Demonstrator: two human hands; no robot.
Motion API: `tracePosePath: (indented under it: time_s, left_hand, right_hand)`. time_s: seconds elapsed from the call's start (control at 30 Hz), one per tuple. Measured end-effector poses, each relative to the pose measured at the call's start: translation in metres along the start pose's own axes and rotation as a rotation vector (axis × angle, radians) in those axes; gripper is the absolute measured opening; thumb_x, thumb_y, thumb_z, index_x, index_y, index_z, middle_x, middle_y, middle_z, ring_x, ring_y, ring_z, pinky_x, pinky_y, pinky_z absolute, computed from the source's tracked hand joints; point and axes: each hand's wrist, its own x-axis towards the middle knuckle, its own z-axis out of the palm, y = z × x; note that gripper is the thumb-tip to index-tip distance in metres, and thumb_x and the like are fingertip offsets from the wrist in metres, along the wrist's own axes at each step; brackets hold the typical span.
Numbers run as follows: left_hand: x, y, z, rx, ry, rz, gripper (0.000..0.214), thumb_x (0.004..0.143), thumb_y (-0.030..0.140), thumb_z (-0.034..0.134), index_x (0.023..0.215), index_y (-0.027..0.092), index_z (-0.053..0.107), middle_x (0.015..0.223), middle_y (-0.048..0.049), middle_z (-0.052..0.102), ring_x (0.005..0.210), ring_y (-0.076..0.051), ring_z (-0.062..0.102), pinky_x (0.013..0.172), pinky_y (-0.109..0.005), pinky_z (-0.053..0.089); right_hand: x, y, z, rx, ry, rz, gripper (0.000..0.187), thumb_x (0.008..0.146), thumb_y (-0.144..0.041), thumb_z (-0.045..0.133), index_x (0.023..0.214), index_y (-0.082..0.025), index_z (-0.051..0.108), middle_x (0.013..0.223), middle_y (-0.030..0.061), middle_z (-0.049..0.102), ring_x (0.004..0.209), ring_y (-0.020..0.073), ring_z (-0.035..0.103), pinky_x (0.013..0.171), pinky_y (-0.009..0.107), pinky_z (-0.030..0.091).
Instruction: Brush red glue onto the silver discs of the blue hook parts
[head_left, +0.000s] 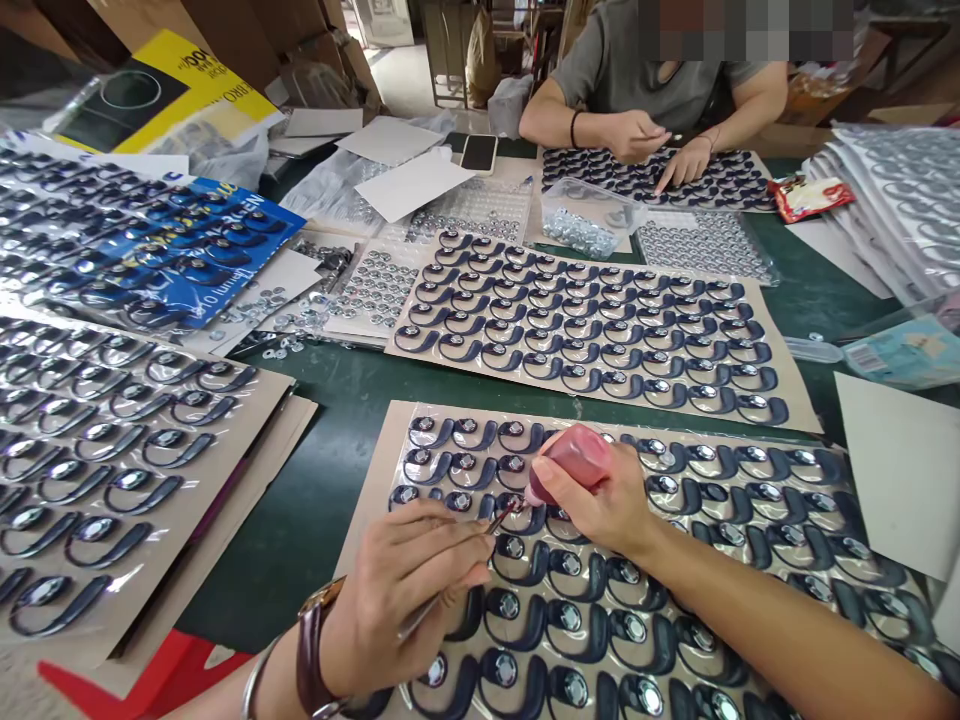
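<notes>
My left hand [401, 585] is closed on slim tweezers [501, 518], their tips at one of the dark curved pieces near the sheet's middle left. My right hand [619, 505] grips a small pink squeeze bottle [576, 460], tilted so that its nozzle end points down at the same piece. Whether the nozzle touches it is hard to make out. Under both hands lies a film-covered card sheet [375, 470] with rows of dark blue curved pieces, most bearing a shiny round silver part. My fingers and forearm cover part of the rows.
Behind lies another filled sheet [592, 320]; more are stacked at left [172, 400]. A clear tub [589, 225] holds small shiny parts. Across the green table [337, 390], a co-worker's hands [675, 150] are over a similar sheet. A phone [480, 153] and white cards [412, 185] lie farther back.
</notes>
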Motion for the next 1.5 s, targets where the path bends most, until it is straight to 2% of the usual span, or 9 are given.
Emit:
tracePosePath:
  time_s: [0.23,0.37,0.47,0.53,0.7,0.8,1.0,1.2,1.5]
  left_hand:
    - [0.002,-0.004,-0.001,-0.114,0.060,-0.169,0.018,0.084,0.008,0.047,0.093,0.015,0.060,0.086,-0.0050,0.068,0.079,-0.014,0.065,0.074,-0.029,0.053]
    - [0.004,-0.004,0.000,-0.096,0.081,-0.169,0.016,0.085,0.008,0.046,0.091,0.015,0.059,0.086,-0.0060,0.068,0.076,-0.014,0.064,0.070,-0.028,0.052]
    - [-0.001,-0.002,0.001,-0.064,0.090,-0.130,0.017,0.085,0.007,0.048,0.094,0.014,0.060,0.088,-0.0061,0.068,0.077,-0.013,0.064,0.073,-0.028,0.052]
    - [-0.007,0.002,0.002,-0.046,0.072,-0.074,0.020,0.083,0.007,0.051,0.099,0.013,0.060,0.092,-0.0064,0.069,0.082,-0.014,0.065,0.077,-0.029,0.052]
    - [-0.022,0.022,0.002,0.212,-0.010,0.192,0.023,0.082,0.014,0.058,0.103,0.006,0.060,0.100,-0.0096,0.067,0.093,-0.017,0.064,0.085,-0.031,0.051]
    - [-0.025,0.029,0.003,0.332,-0.040,0.268,0.020,0.084,0.020,0.058,0.098,0.006,0.063,0.098,-0.0084,0.068,0.095,-0.017,0.063,0.086,-0.030,0.051]
    - [-0.029,0.031,0.009,0.403,-0.115,0.299,0.025,0.083,0.022,0.058,0.101,0.005,0.062,0.103,-0.0111,0.066,0.099,-0.022,0.061,0.086,-0.034,0.052]
    - [-0.031,0.034,0.012,0.417,-0.110,0.289,0.024,0.084,0.020,0.056,0.101,0.005,0.062,0.103,-0.0109,0.066,0.100,-0.022,0.061,0.084,-0.034,0.053]
    - [-0.030,0.033,0.010,0.400,-0.141,0.279,0.024,0.085,0.018,0.053,0.103,0.005,0.061,0.104,-0.0112,0.065,0.099,-0.023,0.061,0.084,-0.036,0.053]
  right_hand:
    - [-0.001,0.000,0.004,0.041,-0.002,-0.138,0.012,0.076,-0.031,0.062,0.083,-0.021,0.058,0.066,-0.0012,0.066,0.054,0.0122,0.061,0.052,0.025,0.051]
    - [0.004,-0.005,-0.002,0.040,-0.081,-0.070,0.018,0.073,-0.036,0.066,0.081,-0.021,0.060,0.065,-0.0016,0.065,0.056,0.0123,0.060,0.056,0.026,0.051]
    - [0.009,-0.015,-0.012,0.130,-0.187,0.036,0.021,0.079,-0.040,0.059,0.077,-0.020,0.060,0.065,0.0000,0.066,0.055,0.0123,0.059,0.055,0.026,0.050]
    - [0.010,-0.022,-0.018,0.204,-0.205,0.100,0.022,0.081,-0.041,0.057,0.079,-0.019,0.059,0.066,0.0010,0.066,0.055,0.0129,0.060,0.052,0.026,0.049]
    - [-0.009,-0.025,-0.011,0.237,-0.089,0.136,0.010,0.079,-0.029,0.061,0.081,-0.020,0.057,0.061,-0.0011,0.065,0.052,0.0129,0.060,0.052,0.026,0.049]
    - [-0.023,-0.017,-0.002,0.269,-0.068,0.103,0.007,0.081,-0.026,0.059,0.085,-0.020,0.057,0.061,-0.0016,0.065,0.054,0.0136,0.062,0.055,0.026,0.051]
    - [-0.030,-0.010,0.006,0.225,-0.072,0.027,0.014,0.077,-0.023,0.063,0.089,-0.020,0.057,0.062,-0.0016,0.066,0.053,0.0130,0.062,0.053,0.024,0.050]
    - [-0.029,-0.010,0.008,0.100,-0.042,-0.096,0.016,0.073,-0.027,0.066,0.085,-0.018,0.059,0.065,0.0004,0.065,0.052,0.0127,0.060,0.051,0.025,0.050]
    - [-0.031,-0.009,0.007,0.074,-0.025,-0.059,0.016,0.076,-0.026,0.063,0.089,-0.019,0.057,0.065,0.0005,0.065,0.054,0.0135,0.061,0.052,0.025,0.052]
